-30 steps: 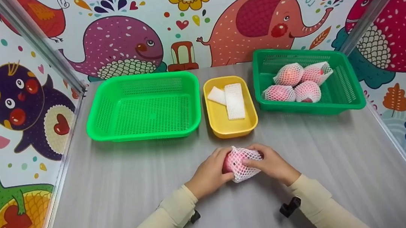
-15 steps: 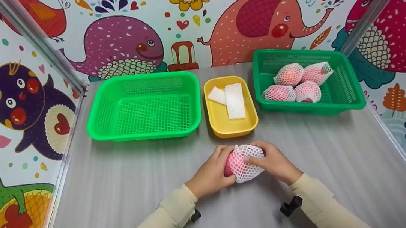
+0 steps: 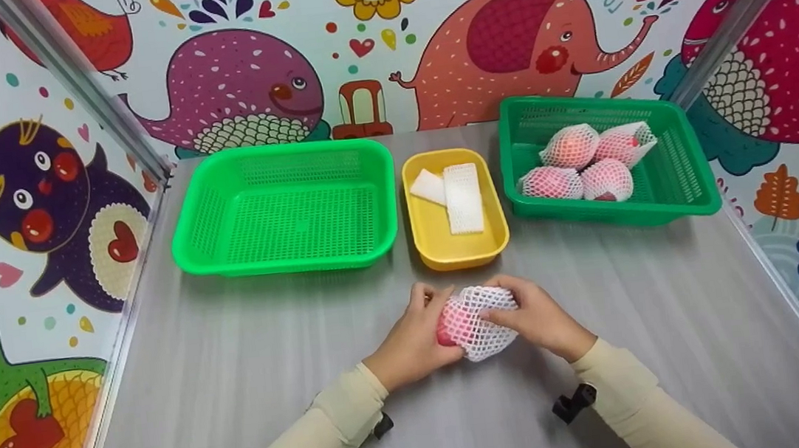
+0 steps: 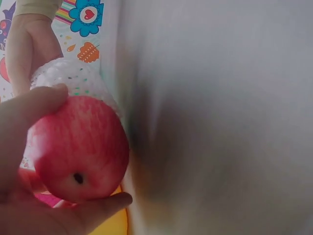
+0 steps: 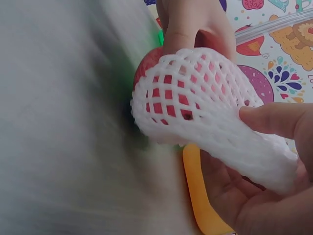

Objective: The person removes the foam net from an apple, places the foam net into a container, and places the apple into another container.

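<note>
A red apple (image 4: 80,147) is held between both hands above the grey table, partly inside a white foam net sleeve (image 5: 210,98). My left hand (image 3: 415,341) grips the apple's bare end, thumb on one side and fingers on the other, as the left wrist view shows. My right hand (image 3: 547,317) pinches the loose, narrower end of the foam net between thumb and fingers. Through the mesh in the right wrist view, red skin and a dark spot on the apple show. The net covers the half toward my right hand.
Behind the hands stands a yellow tray (image 3: 462,256) with two flat white foam nets (image 3: 464,199). A bright green basket (image 3: 289,267) is at the left. The dark green basket (image 3: 614,212) at the right holds several netted apples (image 3: 569,147). Printed walls enclose the grey table (image 3: 271,341).
The foam net has shifted on the apple, and its open edge now stands out more loosely. My left fingers have moved slightly along the apple; both arms stay nearly in place.
</note>
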Action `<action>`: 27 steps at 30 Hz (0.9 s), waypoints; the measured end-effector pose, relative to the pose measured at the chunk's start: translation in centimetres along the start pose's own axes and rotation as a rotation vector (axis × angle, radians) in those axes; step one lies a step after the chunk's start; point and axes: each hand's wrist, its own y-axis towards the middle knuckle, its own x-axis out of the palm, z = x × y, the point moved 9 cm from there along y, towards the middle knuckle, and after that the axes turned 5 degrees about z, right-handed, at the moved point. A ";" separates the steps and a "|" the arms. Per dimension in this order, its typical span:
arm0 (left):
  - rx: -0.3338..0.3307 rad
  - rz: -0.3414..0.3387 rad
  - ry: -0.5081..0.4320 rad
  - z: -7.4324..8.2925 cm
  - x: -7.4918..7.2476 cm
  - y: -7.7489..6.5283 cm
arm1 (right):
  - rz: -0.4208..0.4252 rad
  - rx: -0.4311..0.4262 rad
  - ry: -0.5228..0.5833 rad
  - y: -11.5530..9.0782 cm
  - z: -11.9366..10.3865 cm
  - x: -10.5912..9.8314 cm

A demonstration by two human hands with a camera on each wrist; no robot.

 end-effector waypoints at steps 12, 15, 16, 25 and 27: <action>0.026 0.057 0.033 -0.3 -0.5 0.1 | 0.034 -0.119 -0.048 0.2 -1.1 -1.1; 0.041 0.070 0.103 -0.4 -0.7 0.1 | 0.047 -0.122 -0.060 0.3 -1.2 -1.4; 0.044 0.074 0.118 -0.5 -0.8 0.0 | 0.049 -0.123 -0.065 0.3 -1.3 -1.4; 0.029 0.080 0.070 -1.4 -1.2 -0.6 | 0.053 -0.120 -0.063 0.6 -2.6 -2.4; 0.022 0.083 0.052 -1.6 -1.3 -0.8 | 0.056 -0.118 -0.062 0.8 -3.3 -2.9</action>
